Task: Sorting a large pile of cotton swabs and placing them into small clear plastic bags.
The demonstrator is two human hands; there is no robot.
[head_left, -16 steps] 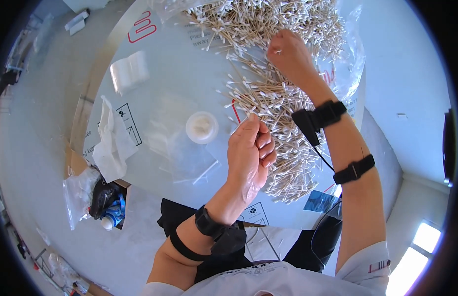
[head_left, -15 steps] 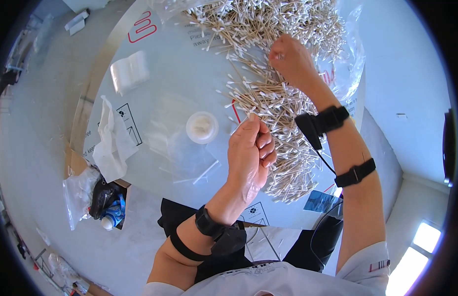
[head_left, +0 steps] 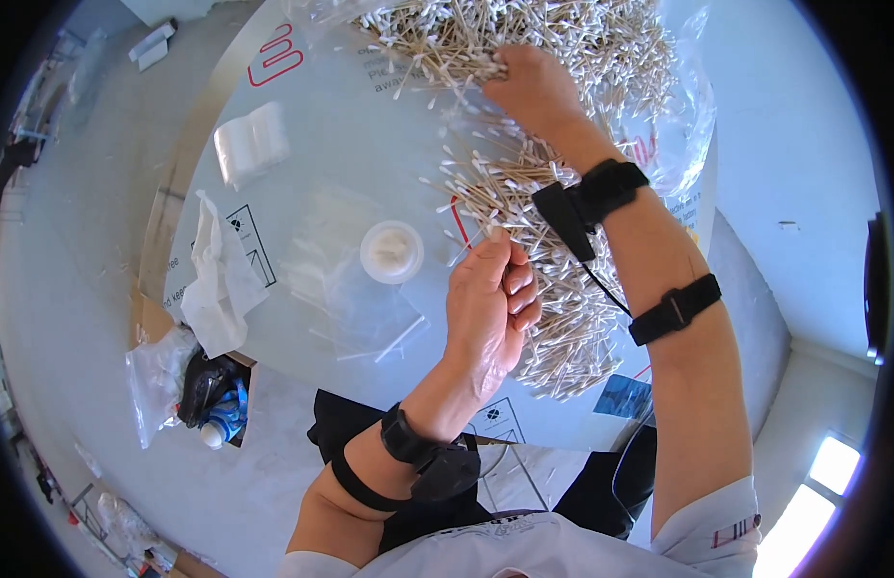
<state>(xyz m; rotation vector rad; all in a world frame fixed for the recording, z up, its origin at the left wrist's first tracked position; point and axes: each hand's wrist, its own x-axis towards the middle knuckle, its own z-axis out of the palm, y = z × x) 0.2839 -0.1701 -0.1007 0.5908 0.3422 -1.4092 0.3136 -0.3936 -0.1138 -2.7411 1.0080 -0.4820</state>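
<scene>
Wooden-stemmed cotton swabs with white tips lie in two heaps, a far pile [head_left: 601, 48] and a near pile [head_left: 567, 332]. My left hand [head_left: 487, 303] is closed in a pinch at the near pile's left edge, with pale swab ends showing at thumb and forefinger. Over the far pile, my right hand [head_left: 538, 94] curls downward, its fingertips pinching among the swabs at the pile's left side. The back of that hand hides part of its grip. To the left of my left hand stands a small round white-lidded container [head_left: 392, 252].
Clear plastic bags [head_left: 370, 313] lie beside the container. Farther left are a stack of white packets [head_left: 251, 144] and a crumpled white sheet [head_left: 219, 279]. Clear film [head_left: 692, 125] borders the far pile. A box with a bottle [head_left: 216, 429] stands below the table's left edge.
My right hand has moved away from me and leftward, from the gap between the heaps to the far pile's left side. My left hand has barely moved.
</scene>
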